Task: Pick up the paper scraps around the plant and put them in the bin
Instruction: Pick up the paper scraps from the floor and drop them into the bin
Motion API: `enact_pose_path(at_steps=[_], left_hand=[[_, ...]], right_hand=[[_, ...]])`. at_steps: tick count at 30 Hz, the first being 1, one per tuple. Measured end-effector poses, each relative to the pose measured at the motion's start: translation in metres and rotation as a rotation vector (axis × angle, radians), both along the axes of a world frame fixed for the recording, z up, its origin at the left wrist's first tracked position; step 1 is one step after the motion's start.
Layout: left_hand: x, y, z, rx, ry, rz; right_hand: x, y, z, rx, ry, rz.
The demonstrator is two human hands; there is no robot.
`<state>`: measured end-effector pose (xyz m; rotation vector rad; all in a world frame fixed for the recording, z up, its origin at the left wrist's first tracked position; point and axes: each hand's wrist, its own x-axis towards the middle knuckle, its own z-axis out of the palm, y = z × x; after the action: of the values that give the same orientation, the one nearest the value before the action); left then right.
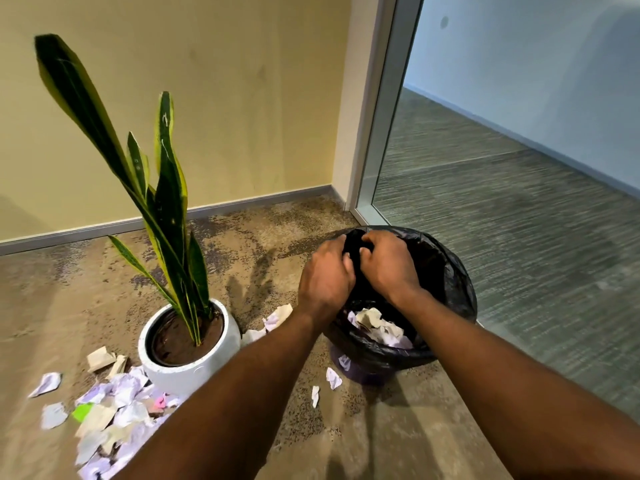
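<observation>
Nearest us, well to the left of the bin, the biggest heap of paper scraps lies on the carpet, on the side of the white pot away from the bin. Two small scraps sit just beside the bin's base, on its near left. A few more scraps lie between the bin and the pot. Inside the bin we see crumpled paper low in the black liner.

Above the bin's mouth, toward its far rim, the left hand and right hand hang close together with fingers curled. We cannot tell whether they pinch paper, grip the liner or hold nothing. The plant rises left of the bin, and a glass panel stands just behind it.

We judge most of the job undone. Light scraps released near the rim could flutter outside. A tug on the loose liner could pull it off the rim. Reaching past the pot for the heap, an arm could catch the leaves.
</observation>
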<state>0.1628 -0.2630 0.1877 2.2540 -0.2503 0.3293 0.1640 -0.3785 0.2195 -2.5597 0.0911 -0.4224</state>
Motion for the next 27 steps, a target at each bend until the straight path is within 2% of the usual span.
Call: enact_pose_path(at_steps=[8, 13, 16, 21, 27], left_hand=[[-0.014, 0.075, -0.009, -0.135, -0.045, 0.181], [-0.036, 0.126, -0.058, -0.052, 0.128, 0.229], [-0.051, 0.130, -0.097, 0.025, 0.218, 0.229], [-0.072, 0.114, -0.151, 0.080, 0.346, 0.071], [-0.084, 0.079, -0.201, 0.073, 0.467, -0.012]], right_hand=[[-0.002, 0.084, -0.005, -0.012, -0.120, 0.286], [-0.019, 0.132, -0.052, -0.070, 0.046, 0.513], [-0.031, 0.134, -0.098, -0.083, 0.230, 0.466], [-0.045, 0.101, -0.174, -0.278, 0.567, 0.330], [-0.058, 0.058, -0.241, -0.396, 0.658, 0.257]])
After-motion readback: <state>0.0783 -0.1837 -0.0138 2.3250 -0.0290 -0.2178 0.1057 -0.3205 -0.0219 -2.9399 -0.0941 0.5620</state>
